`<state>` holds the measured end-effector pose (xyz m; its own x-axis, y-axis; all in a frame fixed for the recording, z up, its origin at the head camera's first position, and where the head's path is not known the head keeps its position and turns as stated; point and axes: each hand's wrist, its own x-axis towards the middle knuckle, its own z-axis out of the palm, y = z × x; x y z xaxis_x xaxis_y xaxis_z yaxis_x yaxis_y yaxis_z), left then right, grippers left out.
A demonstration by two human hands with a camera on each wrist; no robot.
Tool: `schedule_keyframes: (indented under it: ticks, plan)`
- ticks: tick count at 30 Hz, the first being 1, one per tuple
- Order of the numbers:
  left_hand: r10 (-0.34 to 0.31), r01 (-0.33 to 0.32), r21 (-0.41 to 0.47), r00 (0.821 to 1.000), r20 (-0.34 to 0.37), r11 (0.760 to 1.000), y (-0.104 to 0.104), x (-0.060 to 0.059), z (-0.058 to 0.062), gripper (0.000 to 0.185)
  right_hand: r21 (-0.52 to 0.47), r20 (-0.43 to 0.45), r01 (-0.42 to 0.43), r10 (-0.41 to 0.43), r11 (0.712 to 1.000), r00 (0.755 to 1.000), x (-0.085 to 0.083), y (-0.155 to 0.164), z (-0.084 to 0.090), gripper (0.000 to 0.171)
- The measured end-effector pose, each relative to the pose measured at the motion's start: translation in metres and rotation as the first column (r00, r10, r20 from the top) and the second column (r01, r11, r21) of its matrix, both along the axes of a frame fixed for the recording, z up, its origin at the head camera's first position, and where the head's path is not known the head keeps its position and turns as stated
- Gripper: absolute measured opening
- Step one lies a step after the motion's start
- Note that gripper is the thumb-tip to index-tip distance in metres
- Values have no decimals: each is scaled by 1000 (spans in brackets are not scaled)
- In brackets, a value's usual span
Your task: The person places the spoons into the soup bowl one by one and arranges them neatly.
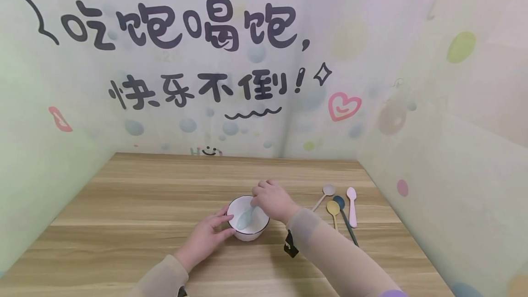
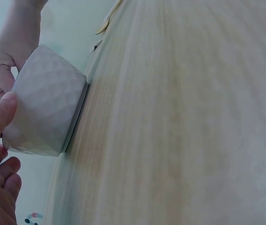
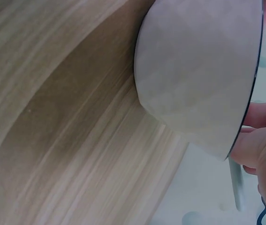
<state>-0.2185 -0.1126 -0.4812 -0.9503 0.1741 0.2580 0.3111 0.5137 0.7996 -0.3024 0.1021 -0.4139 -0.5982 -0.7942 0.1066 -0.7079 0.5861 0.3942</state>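
Steadying the white bowl (image 1: 248,218) from its near-left side, the left hand (image 1: 205,237) has its thumb and fingers (image 2: 1,115) spread and curled lightly against the outer wall; in the left wrist view the thumb tip presses on the faceted side near the rim. The right hand (image 1: 273,200) hovers over the bowl's far-right edge, its fingers (image 3: 259,140) bunched together and pinching the handle of a pale blue spoon (image 1: 245,218).

The bowl stands upright on the wooden bench (image 1: 136,205), near the middle toward the front edge. It is white with a thin dark rim and a dimpled, faceted outer wall narrowing to a small foot.

The spoon's long axis slants from the right hand at upper right down to lower left, its head resting inside the bowl and pointing toward the left hand.

To the right on the bench lie four more spoons (image 1: 340,210), well apart from the bowl, handles toward the person.
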Motion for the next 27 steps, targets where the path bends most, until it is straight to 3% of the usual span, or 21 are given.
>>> schedule_keyframes:
  ticks: [7,27]
  plan:
    - [2,-2,-2,1000,-28,1000,1,0,0,40,5,-20,0,0,1000,1000,-2,0,-4,24]
    - [-6,6,17,1000,-1,1000,1,1,3,40,-109,36,-26,30,994,999,3,10,-2,29]
